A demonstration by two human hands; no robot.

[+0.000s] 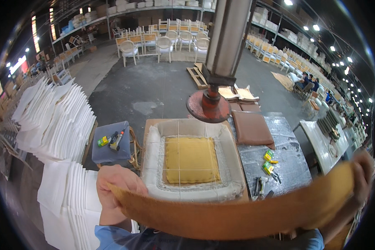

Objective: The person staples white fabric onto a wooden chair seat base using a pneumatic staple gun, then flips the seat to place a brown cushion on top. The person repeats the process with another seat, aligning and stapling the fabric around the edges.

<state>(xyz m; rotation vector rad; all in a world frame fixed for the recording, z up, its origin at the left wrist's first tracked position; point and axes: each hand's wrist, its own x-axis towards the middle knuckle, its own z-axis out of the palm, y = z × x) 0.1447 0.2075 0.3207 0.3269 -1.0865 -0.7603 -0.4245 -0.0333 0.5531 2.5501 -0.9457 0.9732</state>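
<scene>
Perhaps slipping frees the bowed, brown, fibrous-looking strip — fingers of left hand and right hand clamped on it.

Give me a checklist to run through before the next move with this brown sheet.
1. Left hand holding one end of the brown sheet: ok.
2. Right hand holding the other end: ok, though blurred.
3. Brown sheet lying flat: not ok, it bows between the hands.
4. Red disc off the yellow pad: ok, no contact.
5. Silver tool off the yellow pad: ok, it lies on the dark table.
6. Far face of the brown sheet unmarked: cannot tell, hidden.
</scene>
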